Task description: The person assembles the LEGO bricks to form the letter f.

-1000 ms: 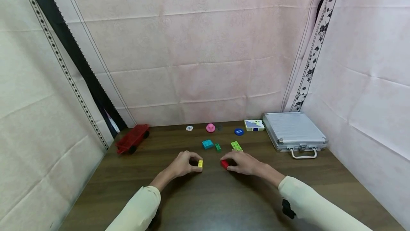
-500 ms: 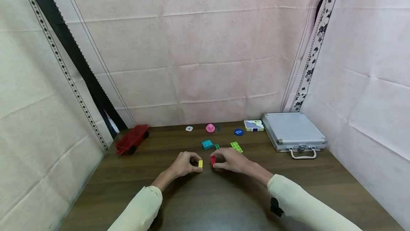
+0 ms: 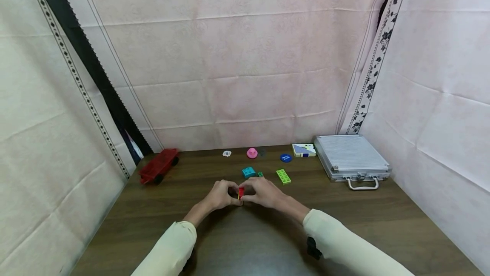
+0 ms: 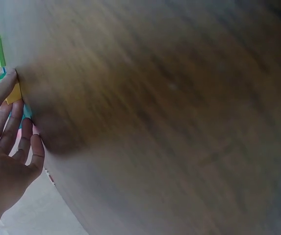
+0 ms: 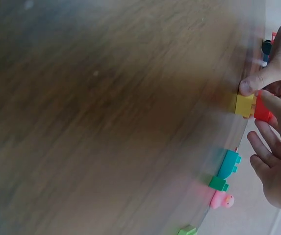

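My left hand (image 3: 219, 194) pinches a yellow toy brick (image 5: 244, 104) between thumb and fingers over the table's middle. From the other side, my right hand (image 3: 264, 192) pinches a red toy brick (image 3: 241, 192), its fingertips right by the left hand's. In the right wrist view, the yellow brick's studs face the red brick, and the two are side by side; whether they are pressed together I cannot tell. The left wrist view shows the yellow brick at the fingertips, with part of the red one at the frame's edge. In the head view the yellow brick is mostly hidden.
Behind the hands lie a blue brick (image 3: 248, 172), a small green brick (image 3: 260, 174) and a lime brick (image 3: 283, 176). Farther back are a pink duck (image 3: 252, 153), a blue disc (image 3: 286, 157), a small box (image 3: 304, 149), a silver case (image 3: 350, 157) and a red wheeled toy (image 3: 160, 166).
My right hand has moved left with the red brick, bringing it up to the yellow one. The left hand has stayed almost in place, holding the yellow brick.
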`<action>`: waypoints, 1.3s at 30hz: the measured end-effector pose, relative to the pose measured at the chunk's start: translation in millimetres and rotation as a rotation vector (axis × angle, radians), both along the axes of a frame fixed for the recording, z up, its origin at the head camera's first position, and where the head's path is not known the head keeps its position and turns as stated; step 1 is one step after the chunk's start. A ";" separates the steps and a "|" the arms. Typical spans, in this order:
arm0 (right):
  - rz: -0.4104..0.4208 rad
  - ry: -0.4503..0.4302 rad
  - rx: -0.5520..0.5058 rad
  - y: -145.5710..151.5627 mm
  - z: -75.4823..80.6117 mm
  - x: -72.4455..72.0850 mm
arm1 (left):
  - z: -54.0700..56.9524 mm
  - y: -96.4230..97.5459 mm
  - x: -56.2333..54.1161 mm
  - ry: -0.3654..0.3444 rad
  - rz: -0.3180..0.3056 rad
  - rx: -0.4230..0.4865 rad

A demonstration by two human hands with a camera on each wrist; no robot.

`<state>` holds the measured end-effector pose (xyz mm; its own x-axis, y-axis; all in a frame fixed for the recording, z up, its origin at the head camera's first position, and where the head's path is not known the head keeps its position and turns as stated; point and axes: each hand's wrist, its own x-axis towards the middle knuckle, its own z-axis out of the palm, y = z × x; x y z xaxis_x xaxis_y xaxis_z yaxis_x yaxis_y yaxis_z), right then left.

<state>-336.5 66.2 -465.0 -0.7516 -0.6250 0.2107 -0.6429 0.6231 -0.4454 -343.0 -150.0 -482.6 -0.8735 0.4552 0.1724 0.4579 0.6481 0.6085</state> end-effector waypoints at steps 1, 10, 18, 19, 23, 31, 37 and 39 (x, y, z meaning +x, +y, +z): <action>-0.006 0.007 0.008 -1.0 -0.7 0.0 | -0.3 0.1 -0.2 0.001 -0.001 -0.001; -0.024 0.041 0.033 -5.6 -1.6 -1.6 | -1.1 -1.1 0.5 0.003 0.002 0.009; -0.032 0.049 0.044 -7.2 -2.4 -3.1 | -4.5 -3.6 0.2 -0.015 -0.002 0.026; -0.034 0.045 0.043 -7.3 -2.6 -3.2 | -4.8 -3.7 -0.2 -0.020 0.001 0.025; -0.041 0.033 0.037 -7.2 -3.0 -2.4 | -5.5 -3.4 -0.5 -0.017 -0.005 0.030; -0.037 0.037 0.034 -6.6 -4.0 -2.6 | -4.4 -2.2 1.2 0.003 -0.009 0.032; -0.040 0.026 0.041 -6.9 -5.3 -3.5 | -4.5 -2.5 1.2 -0.002 -0.011 0.031; -0.044 0.027 0.040 -7.6 -5.8 -3.5 | -4.8 -3.1 0.8 -0.001 -0.013 0.035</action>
